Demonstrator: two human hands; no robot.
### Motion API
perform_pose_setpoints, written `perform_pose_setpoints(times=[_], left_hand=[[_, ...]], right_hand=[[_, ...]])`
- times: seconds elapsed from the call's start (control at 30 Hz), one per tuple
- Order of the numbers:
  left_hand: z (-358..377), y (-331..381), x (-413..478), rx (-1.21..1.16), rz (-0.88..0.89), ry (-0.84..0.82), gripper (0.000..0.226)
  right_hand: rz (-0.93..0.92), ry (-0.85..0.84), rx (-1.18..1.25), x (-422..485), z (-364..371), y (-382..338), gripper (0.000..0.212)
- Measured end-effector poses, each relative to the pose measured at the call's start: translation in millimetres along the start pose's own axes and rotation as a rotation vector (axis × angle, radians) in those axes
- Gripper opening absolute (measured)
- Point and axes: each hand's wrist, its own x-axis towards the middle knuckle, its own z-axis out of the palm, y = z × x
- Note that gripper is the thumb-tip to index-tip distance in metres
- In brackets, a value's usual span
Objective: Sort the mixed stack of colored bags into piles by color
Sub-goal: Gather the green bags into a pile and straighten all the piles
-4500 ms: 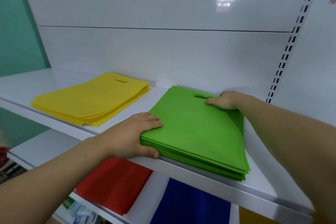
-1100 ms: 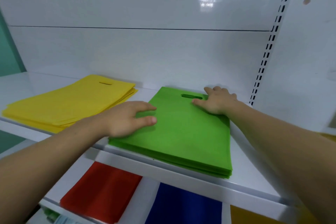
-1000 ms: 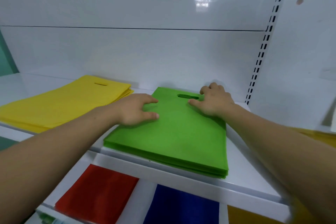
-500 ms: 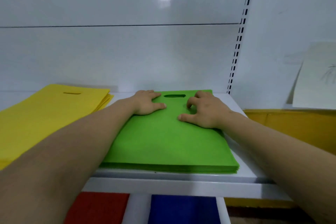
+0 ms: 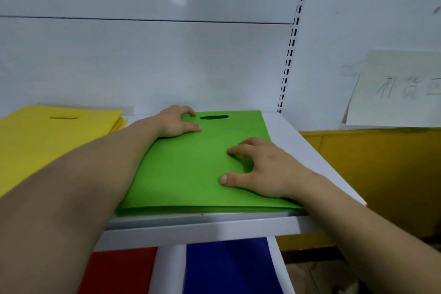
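green bags (image 5: 191,174) lie piled on the upper shelf (image 5: 298,150), right of the yellow pile (image 5: 47,141), with the red pile (image 5: 119,270) and blue pile (image 5: 226,267) below, so the sorting looks nearly done and this step seems to be squaring up. the left hand (image 5: 176,123) rests by the slot (image 5: 214,117), fingers curled at the far edge, whether hooking it i cannot tell; the right hand (image 5: 260,169) presses with bent, spread fingertips (image 5: 230,150), gripping nothing. next, lift off lightly so the top bag does not slide.
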Motion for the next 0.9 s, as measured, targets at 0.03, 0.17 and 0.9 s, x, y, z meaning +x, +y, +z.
perform_pose_setpoints(times=[0.03, 0.17, 0.9], left_hand=[[0, -1, 0, -0.018, 0.001, -0.001, 0.059], [0, -3, 1, -0.039, -0.004, 0.000, 0.059], [-6, -12, 7, -0.266, -0.137, 0.132, 0.050]], right_hand=[[0.005, 0.050, 0.021, -2, 0, -1, 0.076], [0.007, 0.010, 0.032, -14, -5, -4, 0.074], [-0.195, -0.063, -0.059, -51, -1, 11, 0.104]])
